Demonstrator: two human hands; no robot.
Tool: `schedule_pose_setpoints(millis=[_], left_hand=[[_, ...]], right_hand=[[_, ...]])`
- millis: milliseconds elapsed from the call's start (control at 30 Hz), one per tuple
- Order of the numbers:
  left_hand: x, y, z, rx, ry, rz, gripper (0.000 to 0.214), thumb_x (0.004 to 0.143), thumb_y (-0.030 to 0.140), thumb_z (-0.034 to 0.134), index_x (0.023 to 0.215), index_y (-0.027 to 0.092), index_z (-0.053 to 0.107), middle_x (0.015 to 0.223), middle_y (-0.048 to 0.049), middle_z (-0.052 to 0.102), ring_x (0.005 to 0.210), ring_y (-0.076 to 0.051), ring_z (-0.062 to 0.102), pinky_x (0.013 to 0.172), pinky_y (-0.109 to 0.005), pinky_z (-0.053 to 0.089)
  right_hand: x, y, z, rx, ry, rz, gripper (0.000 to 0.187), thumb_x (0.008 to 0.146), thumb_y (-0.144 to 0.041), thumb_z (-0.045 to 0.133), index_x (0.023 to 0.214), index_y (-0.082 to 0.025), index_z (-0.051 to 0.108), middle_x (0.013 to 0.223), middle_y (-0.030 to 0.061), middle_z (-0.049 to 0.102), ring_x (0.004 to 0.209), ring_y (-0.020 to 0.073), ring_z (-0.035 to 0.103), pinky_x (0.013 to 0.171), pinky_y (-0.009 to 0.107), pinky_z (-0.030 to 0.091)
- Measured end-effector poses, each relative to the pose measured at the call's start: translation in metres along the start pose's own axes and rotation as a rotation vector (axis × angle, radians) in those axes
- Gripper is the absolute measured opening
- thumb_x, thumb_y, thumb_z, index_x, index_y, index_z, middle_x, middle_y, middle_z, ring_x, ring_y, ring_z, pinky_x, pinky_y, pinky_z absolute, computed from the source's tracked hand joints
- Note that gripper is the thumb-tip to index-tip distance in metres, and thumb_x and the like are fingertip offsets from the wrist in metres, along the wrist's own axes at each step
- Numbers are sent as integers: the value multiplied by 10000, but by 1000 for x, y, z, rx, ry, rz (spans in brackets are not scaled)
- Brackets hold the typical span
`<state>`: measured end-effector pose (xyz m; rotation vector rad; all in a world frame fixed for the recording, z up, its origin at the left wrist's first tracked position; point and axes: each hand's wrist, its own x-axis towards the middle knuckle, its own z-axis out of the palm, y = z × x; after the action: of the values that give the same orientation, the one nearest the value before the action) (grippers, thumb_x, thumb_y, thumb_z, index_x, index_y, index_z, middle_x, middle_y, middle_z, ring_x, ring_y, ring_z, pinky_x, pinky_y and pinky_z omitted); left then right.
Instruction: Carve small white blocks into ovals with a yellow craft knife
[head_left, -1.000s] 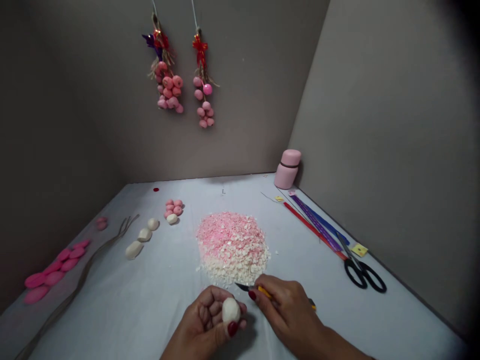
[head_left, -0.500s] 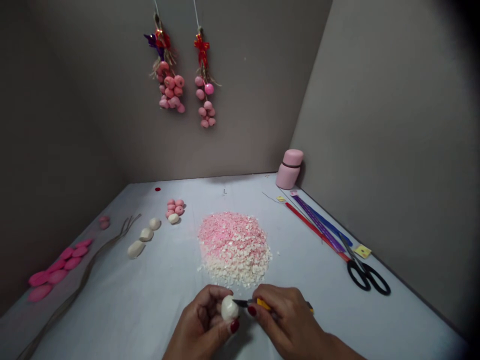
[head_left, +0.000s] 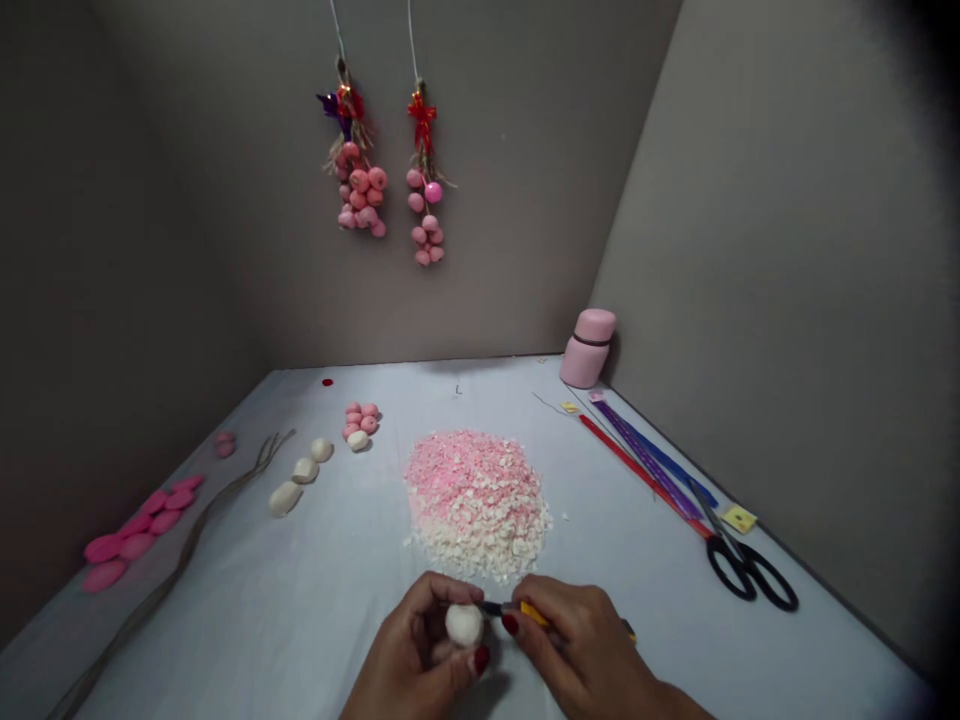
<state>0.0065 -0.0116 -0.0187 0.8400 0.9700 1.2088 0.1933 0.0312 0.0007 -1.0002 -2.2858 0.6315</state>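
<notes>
My left hand (head_left: pixel 420 655) is closed round a small white rounded lump (head_left: pixel 464 625) at the near edge of the table. My right hand (head_left: pixel 581 645) grips a small knife with a yellow handle (head_left: pixel 534 613); its dark blade (head_left: pixel 491 607) touches the lump's right side. Just beyond both hands lies a heap of pink and white shavings (head_left: pixel 477 500).
Three white lumps (head_left: pixel 304 470) and a cluster of small pink balls (head_left: pixel 361 420) lie to the left, with flat pink pieces (head_left: pixel 139 530) and fibre strands (head_left: pixel 180 550) farther left. Black scissors (head_left: pixel 742 570), coloured strips (head_left: pixel 645 455) and a pink bottle (head_left: pixel 589 348) line the right wall. Two pink bunches (head_left: pixel 390 190) hang behind.
The knife blade has moved left from beside the lump to touch it. My left hand has turned the lump slightly. The view shifted a little.
</notes>
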Motion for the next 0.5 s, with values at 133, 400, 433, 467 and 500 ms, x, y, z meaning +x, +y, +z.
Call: schedule_pose_setpoints(millis=[133, 400, 433, 467, 500], left_hand=[[3, -4, -2, -41, -12, 28, 277, 653, 353, 841, 817, 207, 672, 824, -20, 678, 761, -140, 572, 690, -279, 408], [-3, 6, 0, 51, -95, -87, 365, 786, 571, 633, 910, 242, 533, 590, 94, 422, 494, -82, 314, 481, -246, 210], [-3, 10, 0, 86, -95, -110, 411, 778, 615, 605, 927, 238, 533, 577, 97, 403, 485, -85, 283, 471, -256, 173], [-3, 13, 1, 129, -86, -103, 447, 751, 645, 609, 895, 229, 538, 571, 95, 397, 491, -90, 270, 473, -264, 156], [-3, 17, 1, 178, -66, -73, 470, 712, 665, 632, 824, 218, 538, 572, 88, 399, 505, -95, 271, 479, -267, 155]], right_hand=[[-1, 2, -1, -9, -15, 17, 310, 972, -325, 379, 710, -212, 501, 587, -26, 538, 507, 116, 520, 508, 210, 348], [-6, 12, 3, -51, -49, 24, 335, 989, -339, 358, 712, -215, 501, 615, -17, 562, 535, 124, 542, 535, 221, 366], [-7, 15, 4, -54, -50, 23, 329, 991, -340, 357, 728, -215, 511, 619, -16, 569, 537, 125, 553, 540, 220, 372], [-7, 18, 5, -50, -48, 14, 336, 994, -349, 355, 729, -217, 513, 617, -16, 573, 536, 125, 559, 533, 218, 372], [-7, 20, 6, -44, -46, 8, 346, 998, -364, 352, 731, -218, 517, 616, -15, 578, 531, 125, 564, 524, 216, 372]])
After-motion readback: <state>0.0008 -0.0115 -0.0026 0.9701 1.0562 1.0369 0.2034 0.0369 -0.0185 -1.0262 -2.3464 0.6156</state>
